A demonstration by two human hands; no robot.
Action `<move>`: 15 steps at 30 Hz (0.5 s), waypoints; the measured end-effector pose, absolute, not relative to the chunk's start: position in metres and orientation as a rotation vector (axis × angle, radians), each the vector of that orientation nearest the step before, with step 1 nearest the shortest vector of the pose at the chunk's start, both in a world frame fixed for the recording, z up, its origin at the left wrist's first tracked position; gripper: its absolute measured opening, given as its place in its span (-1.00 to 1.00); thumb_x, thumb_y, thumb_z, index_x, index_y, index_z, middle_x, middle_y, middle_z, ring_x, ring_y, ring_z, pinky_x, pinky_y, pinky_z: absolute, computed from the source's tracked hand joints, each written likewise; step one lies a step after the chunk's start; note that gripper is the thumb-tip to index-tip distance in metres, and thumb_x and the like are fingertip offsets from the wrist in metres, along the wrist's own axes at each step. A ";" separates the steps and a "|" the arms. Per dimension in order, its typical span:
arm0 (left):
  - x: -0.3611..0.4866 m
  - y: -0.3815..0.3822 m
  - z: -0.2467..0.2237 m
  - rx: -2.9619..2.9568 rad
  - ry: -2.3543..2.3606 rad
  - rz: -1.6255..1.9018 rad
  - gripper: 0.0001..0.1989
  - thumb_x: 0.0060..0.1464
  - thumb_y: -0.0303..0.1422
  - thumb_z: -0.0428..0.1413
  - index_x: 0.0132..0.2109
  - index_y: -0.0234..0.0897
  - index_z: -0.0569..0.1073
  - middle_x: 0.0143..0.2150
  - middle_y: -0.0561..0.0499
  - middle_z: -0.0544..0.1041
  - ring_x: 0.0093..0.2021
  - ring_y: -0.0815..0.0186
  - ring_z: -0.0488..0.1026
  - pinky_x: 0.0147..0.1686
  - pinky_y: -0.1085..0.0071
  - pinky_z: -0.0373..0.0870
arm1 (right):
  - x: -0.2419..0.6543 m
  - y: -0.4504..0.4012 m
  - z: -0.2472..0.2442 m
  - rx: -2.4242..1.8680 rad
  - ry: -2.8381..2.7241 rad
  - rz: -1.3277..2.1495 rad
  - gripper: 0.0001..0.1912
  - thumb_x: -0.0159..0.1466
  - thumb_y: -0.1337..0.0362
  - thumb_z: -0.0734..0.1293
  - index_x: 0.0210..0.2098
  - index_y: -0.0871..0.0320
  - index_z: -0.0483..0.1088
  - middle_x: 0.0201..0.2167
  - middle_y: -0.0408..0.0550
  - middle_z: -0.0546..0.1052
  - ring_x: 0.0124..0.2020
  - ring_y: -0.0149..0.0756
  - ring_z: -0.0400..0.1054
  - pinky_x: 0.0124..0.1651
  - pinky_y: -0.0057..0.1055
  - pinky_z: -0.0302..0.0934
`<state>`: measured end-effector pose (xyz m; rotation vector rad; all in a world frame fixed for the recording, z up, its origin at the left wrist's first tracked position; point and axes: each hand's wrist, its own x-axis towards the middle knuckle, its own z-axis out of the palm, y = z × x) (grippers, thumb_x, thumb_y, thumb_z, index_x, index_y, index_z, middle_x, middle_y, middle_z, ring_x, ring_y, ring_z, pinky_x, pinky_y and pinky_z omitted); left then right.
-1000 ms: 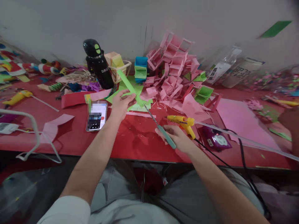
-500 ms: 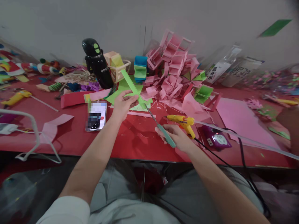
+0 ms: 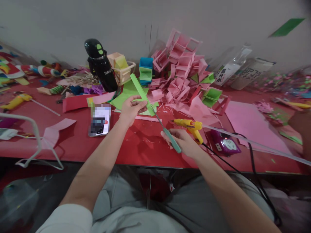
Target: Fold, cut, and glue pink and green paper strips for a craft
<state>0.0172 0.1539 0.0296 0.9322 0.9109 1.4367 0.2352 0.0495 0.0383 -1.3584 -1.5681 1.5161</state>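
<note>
My left hand (image 3: 133,108) pinches a folded light green paper strip (image 3: 140,91) between thumb and fingers, holding it slanted above the table. My right hand (image 3: 181,140) is closed around the teal handle of a pair of scissors (image 3: 172,140), seen nearly edge-on. Their thin metal blades point up and left, reaching the lower end of the strip; whether they are cutting into it I cannot tell. Green paper sheets (image 3: 123,97) lie behind my left hand. Just right of the scissors rests a yellow hot glue gun (image 3: 188,124) with a long clear glue stick in it.
A phone (image 3: 100,119) lies left of my left forearm. Behind stand a black bottle (image 3: 103,72) and a heap of pink folded paper pieces (image 3: 182,61). A purple power socket (image 3: 224,142) with a black cable and a pink sheet (image 3: 255,126) are at right. A white wire stand (image 3: 36,136) is at left.
My left hand has shifted slightly right and down with the green paper strip, whose lower end now sits farther along the scissors. My right hand has barely moved.
</note>
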 end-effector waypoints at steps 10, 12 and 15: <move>0.022 0.152 0.030 0.920 0.923 1.417 -0.60 -0.16 -0.42 0.44 -0.20 -0.29 0.44 -0.46 0.10 0.56 -0.42 0.38 0.53 -0.24 0.35 0.57 | 0.234 0.049 0.041 -1.413 -1.572 1.488 -0.42 0.14 -0.25 0.40 -0.55 0.11 0.21 -0.60 -0.22 0.27 -0.58 -0.42 0.14 -0.50 -0.39 -0.05; 0.022 0.152 0.030 0.915 0.913 1.418 -0.60 -0.17 -0.43 0.45 -0.20 -0.29 0.45 -0.46 0.10 0.56 -0.43 0.39 0.53 -0.25 0.35 0.57 | 0.234 0.049 0.042 -1.421 -1.568 1.486 -0.43 0.15 -0.24 0.41 -0.54 0.11 0.22 -0.60 -0.22 0.27 -0.57 -0.42 0.15 -0.50 -0.39 -0.05; 0.022 0.152 0.029 0.911 0.895 1.419 -0.58 -0.18 -0.42 0.45 -0.19 -0.30 0.44 -0.46 0.11 0.56 -0.44 0.40 0.52 -0.26 0.36 0.58 | 0.234 0.049 0.041 -1.420 -1.586 1.471 -0.45 0.17 -0.21 0.41 -0.54 0.11 0.22 -0.60 -0.22 0.27 -0.57 -0.42 0.15 -0.50 -0.39 -0.04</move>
